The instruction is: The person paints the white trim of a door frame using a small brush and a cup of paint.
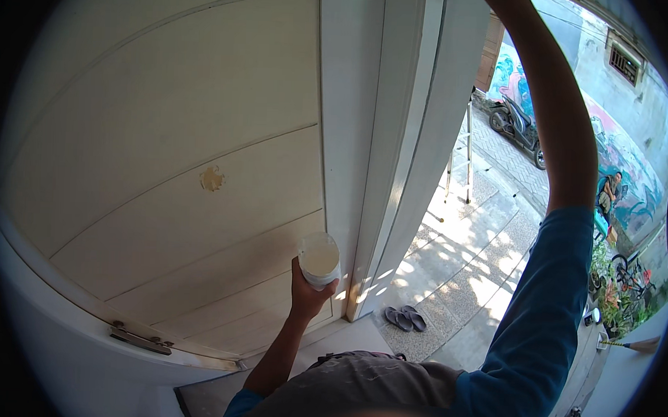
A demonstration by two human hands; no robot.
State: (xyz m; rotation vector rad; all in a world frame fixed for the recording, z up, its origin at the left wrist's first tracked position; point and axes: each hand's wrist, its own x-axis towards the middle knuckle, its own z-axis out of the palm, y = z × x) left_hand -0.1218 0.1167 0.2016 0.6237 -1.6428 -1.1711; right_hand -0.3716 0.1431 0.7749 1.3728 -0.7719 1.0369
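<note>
My left hand (310,295) is wrapped round a white tub (328,278), held upright in front of the door. The tub holds pale cream paint (321,253). Behind it stands the cream panelled door (169,78), with a ragged tan patch (212,178) bare of the paint colour. My right arm, in a blue sleeve (541,289), reaches up past the white door frame (352,99). The top edge of the picture cuts that arm off about the wrist, so my right hand and whatever it may hold are out of sight.
Dark sandals (405,318) lie on the paving outside the doorway. Further out stand a ladder (469,151) and a parked motorbike (518,130). A person (610,193) sits by the painted wall, near plants and a bicycle (630,274). A metal bolt (141,338) sits on the door.
</note>
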